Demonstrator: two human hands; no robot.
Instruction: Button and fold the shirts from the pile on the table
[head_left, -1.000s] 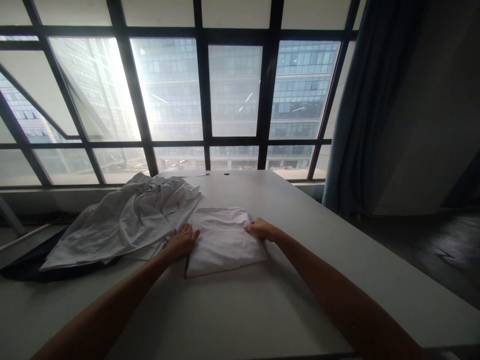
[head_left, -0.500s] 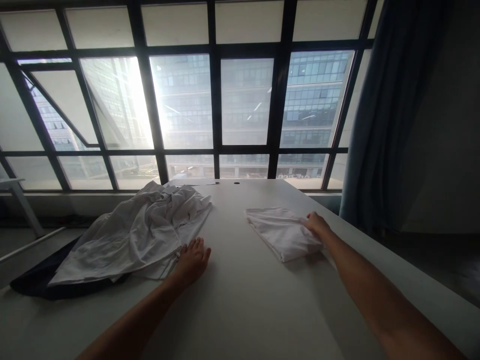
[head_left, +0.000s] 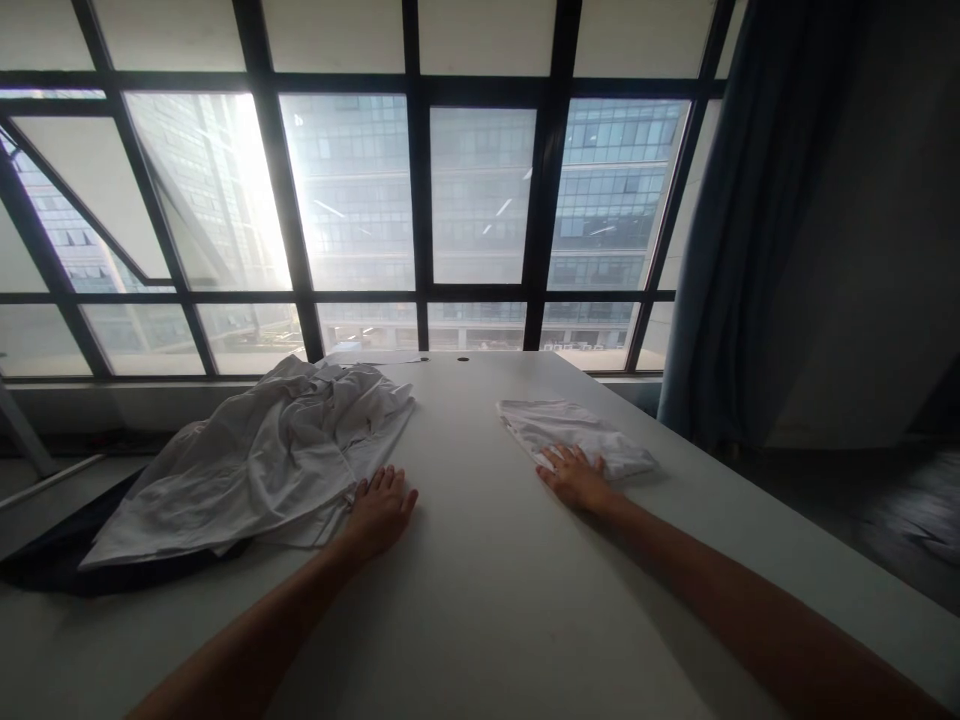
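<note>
white table (head_left: 480, 600) fills the lower view, set against a tall dark-framed window (head_left: 420, 200) with a blue curtain (head_left: 735, 250) at the right.

on the table's left, a loose heap of white garments (head_left: 255, 460), rumpled and unfolded, spilling over a dark cloth (head_left: 45, 570) at the table's left edge. this looks like the work left to do.

on the right, well apart from the heap, one folded white garment (head_left: 574, 435) lies flat and squared near the right edge. judged done, one piece only.

left hand (head_left: 381, 508) lies flat, fingers spread, palm down on the table, fingertips touching the near hem of the heap; grips nothing.

right hand (head_left: 574, 478) rests open, palm down, fingers on the near edge of the folded piece; pressing, not pinching, as far as can be told.

judgement: early in the job, most of the pile untouched.
</note>
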